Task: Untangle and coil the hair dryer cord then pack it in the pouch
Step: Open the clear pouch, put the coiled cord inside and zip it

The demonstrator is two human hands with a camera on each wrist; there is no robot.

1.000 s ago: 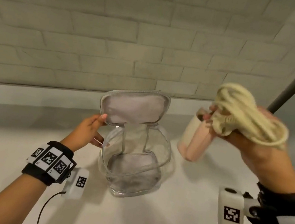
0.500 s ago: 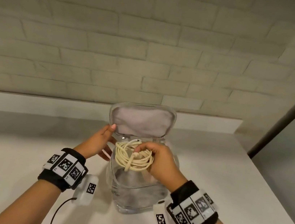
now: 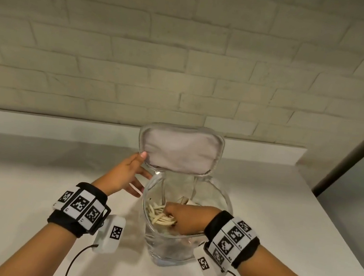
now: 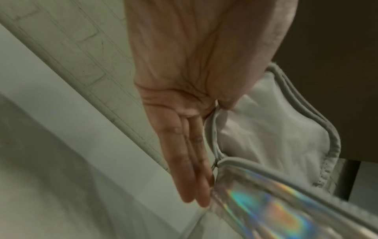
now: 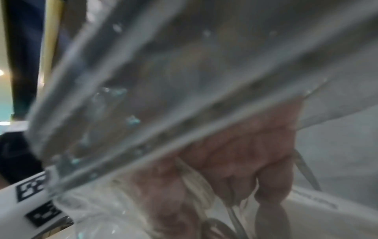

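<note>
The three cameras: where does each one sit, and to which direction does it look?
Head: above, looking down at the table, pouch, both forearms.
Left wrist: along the left hand, fingers straight beside the pouch's lid.
Right wrist: through the pouch wall at the right hand gripping the cord.
All three show the pouch.

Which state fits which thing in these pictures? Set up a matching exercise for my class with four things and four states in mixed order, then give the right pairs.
Things:
1. pouch lid
2. coiled cord
3. left hand
4. right hand

States:
A. reaches down inside the clear pouch, curled round the coil
B. flipped up and open, pale lining showing
C. cream loops lying inside the pouch
D. outside the pouch, straight fingers against its rim and lid edge

Right pairs: 1-B, 2-C, 3-D, 4-A
</note>
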